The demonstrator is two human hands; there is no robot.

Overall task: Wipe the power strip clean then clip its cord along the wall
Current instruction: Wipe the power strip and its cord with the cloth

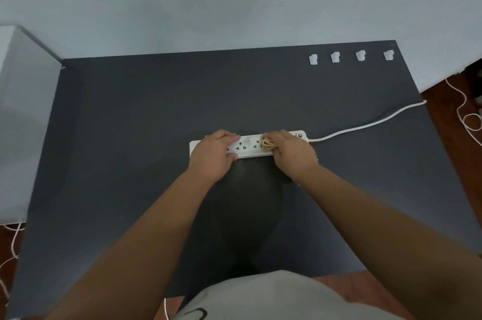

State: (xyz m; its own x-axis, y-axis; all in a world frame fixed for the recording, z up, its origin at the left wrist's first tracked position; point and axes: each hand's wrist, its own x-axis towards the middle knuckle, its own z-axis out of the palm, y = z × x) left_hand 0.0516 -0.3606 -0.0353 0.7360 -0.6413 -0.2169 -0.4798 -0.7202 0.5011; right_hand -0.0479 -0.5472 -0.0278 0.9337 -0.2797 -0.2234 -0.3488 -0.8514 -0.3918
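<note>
Both hands work mid-frame: left hand (212, 154) grips the power strip (245, 146), right hand (289, 151) pinches a tan cloth (267, 143), wiping; clipping the cord (365, 125) probably follows.

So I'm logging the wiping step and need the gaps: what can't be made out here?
- Power strip, head view: both ends lie under the left hand and right hand.
- Cloth: mostly hidden by the right fingers.
- Cord: drops off the table edge, plug unseen.
- Wall clips: too small to see their shape.
</note>
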